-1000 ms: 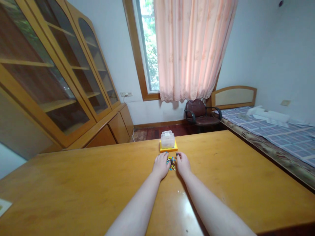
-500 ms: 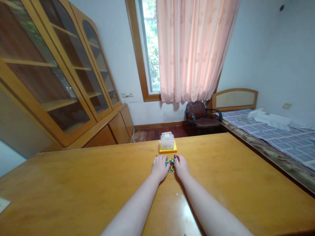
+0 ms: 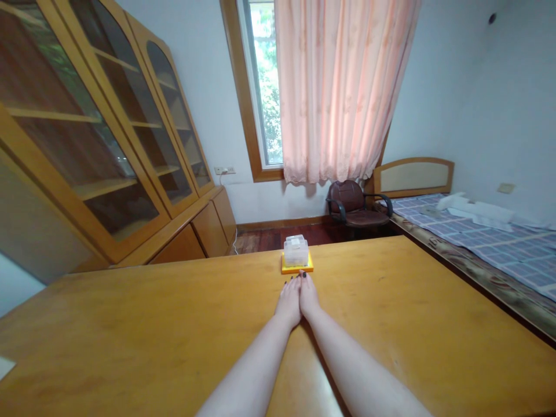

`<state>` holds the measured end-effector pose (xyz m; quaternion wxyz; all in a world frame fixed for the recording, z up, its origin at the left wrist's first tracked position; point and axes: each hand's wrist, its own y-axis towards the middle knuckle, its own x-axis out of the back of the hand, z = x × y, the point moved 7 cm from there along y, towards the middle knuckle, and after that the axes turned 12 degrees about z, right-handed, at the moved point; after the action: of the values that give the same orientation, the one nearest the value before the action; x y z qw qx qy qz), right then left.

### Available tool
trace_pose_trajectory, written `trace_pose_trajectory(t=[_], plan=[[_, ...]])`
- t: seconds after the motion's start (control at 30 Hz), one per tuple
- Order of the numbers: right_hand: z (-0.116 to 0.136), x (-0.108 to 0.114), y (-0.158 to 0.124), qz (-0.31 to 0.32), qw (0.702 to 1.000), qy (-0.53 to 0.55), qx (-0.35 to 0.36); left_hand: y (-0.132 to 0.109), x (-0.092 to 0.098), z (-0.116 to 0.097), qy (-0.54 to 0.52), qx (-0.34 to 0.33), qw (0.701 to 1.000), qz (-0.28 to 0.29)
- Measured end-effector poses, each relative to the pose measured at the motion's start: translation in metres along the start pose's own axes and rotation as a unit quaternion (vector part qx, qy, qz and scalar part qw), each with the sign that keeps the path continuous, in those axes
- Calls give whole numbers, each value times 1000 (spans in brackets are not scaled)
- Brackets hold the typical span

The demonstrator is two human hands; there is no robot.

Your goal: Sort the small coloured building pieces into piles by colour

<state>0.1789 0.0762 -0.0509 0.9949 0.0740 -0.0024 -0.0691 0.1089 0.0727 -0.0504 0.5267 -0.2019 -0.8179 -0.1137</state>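
Observation:
My left hand (image 3: 288,302) and my right hand (image 3: 308,294) are pressed side by side on the wooden table (image 3: 174,330), just in front of a yellow base. Both are closed inward around the spot where the small coloured pieces lay, and the palms and fingers hide those pieces. Dark nails show at the far ends of the fingers. Beyond the fingertips stands a clear plastic box (image 3: 296,252) on the flat yellow base (image 3: 297,269). Its contents are too faint to make out.
A white paper corner (image 3: 6,366) lies at the table's left edge. Glass-door cabinets (image 3: 174,139) stand at the left. A brown armchair (image 3: 360,202) is behind the table, and a bed (image 3: 473,231) is along the right.
My hands have come together from either side of the pile of small coloured pieces. The pieces, visible between them before, are now covered. The box has stayed in place.

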Motion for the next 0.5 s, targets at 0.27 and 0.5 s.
trace_pose_trajectory(t=[0.27,0.5], plan=[[-23,22,3,-119,955,260,-79,-8,8,-16,22,16,1000,-3],[-22,34,3,-144,961,231,-52,-18,21,-24,110,49,992,-33]])
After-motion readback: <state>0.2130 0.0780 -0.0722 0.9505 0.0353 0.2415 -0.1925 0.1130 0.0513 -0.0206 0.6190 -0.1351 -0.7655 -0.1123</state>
